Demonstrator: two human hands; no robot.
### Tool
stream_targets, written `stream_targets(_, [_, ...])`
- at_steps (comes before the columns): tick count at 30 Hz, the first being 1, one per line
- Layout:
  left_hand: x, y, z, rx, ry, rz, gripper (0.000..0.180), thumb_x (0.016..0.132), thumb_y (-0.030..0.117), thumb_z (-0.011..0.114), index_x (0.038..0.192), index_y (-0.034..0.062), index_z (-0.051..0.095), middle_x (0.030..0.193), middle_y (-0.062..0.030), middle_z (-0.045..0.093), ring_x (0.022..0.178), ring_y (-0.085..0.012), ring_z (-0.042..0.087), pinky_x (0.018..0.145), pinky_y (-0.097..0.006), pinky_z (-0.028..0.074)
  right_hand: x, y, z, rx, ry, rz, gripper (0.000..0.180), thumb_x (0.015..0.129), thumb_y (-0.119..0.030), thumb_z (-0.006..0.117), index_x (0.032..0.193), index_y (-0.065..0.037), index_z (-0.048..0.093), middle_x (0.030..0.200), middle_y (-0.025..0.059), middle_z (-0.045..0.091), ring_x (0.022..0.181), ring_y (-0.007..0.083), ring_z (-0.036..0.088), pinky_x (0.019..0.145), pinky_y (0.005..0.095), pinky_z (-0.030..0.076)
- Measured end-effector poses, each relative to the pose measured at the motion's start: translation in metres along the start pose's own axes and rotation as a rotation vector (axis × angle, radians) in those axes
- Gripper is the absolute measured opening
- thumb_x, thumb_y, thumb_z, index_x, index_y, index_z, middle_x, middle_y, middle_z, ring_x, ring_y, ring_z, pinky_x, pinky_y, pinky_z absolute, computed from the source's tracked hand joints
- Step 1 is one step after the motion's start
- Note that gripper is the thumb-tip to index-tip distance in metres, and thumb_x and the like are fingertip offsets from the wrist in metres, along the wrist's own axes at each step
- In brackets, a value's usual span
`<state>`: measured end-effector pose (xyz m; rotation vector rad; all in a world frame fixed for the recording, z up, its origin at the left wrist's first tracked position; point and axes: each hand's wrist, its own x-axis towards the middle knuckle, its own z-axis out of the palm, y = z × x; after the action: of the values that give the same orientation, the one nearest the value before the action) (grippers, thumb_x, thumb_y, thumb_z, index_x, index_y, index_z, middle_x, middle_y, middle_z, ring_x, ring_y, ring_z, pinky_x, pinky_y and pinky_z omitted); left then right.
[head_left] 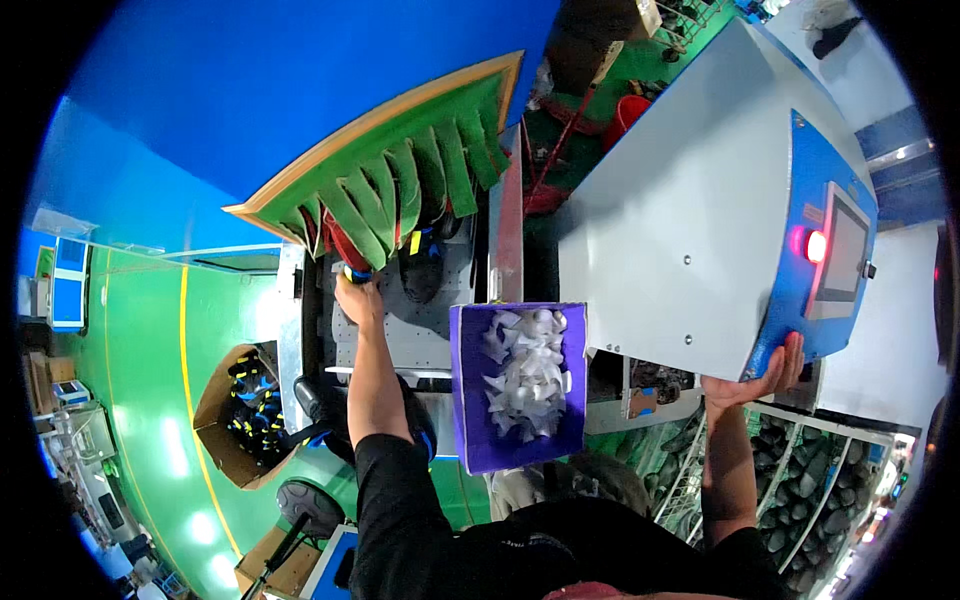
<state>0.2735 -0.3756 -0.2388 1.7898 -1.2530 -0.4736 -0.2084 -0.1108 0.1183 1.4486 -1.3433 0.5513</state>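
Observation:
My left hand (360,300) reaches to the mouth of a conveyor machine. Its fingers are closed round the near end of a red shoe (342,240) with blue and yellow at that end. Green curtain strips (375,205) partly cover the shoe. Just right of it, a black shoe (422,272) with a yellow tab sits on the grey perforated conveyor bed (395,340). My right hand (755,378) lies with fingers stretched out against the lower edge of a grey and blue machine cabinet (680,230), holding nothing.
A purple box (462,400) of crumpled white pieces stands between my arms. At left, a cardboard box (215,430) holds several black pieces with yellow and blue. A wire rack (780,480) of dark shoe-like pieces is at lower right. The cabinet bears a lit red button (816,246).

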Motion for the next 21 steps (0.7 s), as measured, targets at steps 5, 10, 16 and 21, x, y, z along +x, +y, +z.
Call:
stream_targets(5, [-0.058,0.083,-0.055,0.049,0.14,-0.101,0.049,0.07,0.023,0.091,0.101,-0.0035,0.064,0.094,-0.0216,0.069,0.09,-0.0434,0.063,0.083,-0.051,0.048,-0.005,-0.001,-0.003,0.078,0.022,0.063,0.056,0.109,-0.04,0.024,0.14,0.001,0.047,0.141,0.0236,0.053,0.135,0.038,0.049,0.117,0.0556,0.03])
stream_targets(10, [-0.161,0.175,-0.159,-0.795,-0.02,-0.373,0.044,0.088,0.009,0.077,0.128,0.002,0.061,0.119,-0.006,0.066,0.103,-0.0179,0.06,0.097,-0.034,0.047,0.015,-0.023,-0.048,0.309,-0.34,0.272,0.07,0.1,-0.028,0.052,0.156,0.008,0.03,0.157,0.0309,0.037,0.148,0.0467,0.031,0.124,0.0609,0.013])
stream_targets(16, [-0.309,0.303,-0.187,-1.036,-0.832,-0.158,0.116,0.065,0.031,0.098,0.158,0.0056,0.032,0.148,-0.0061,0.05,0.136,-0.0225,0.048,0.117,-0.039,0.034,-0.025,-0.09,-0.136,1.606,-0.91,0.823,0.103,0.083,-0.024,0.084,0.162,-0.003,0.022,0.161,0.023,0.036,0.148,0.0337,0.036,0.124,0.0485,0.025])
stream_targets(21, [-0.344,0.336,-0.203,-0.489,-1.231,-0.092,0.093,0.073,0.02,0.095,0.15,0.0028,0.045,0.128,-0.0082,0.065,0.112,-0.0182,0.061,0.098,-0.034,0.05,-0.074,-0.035,-0.154,2.122,-1.193,1.789,0.065,0.092,-0.012,0.073,0.15,-0.003,0.045,0.135,0.0139,0.064,0.117,0.0292,0.066,0.099,0.0427,0.055])
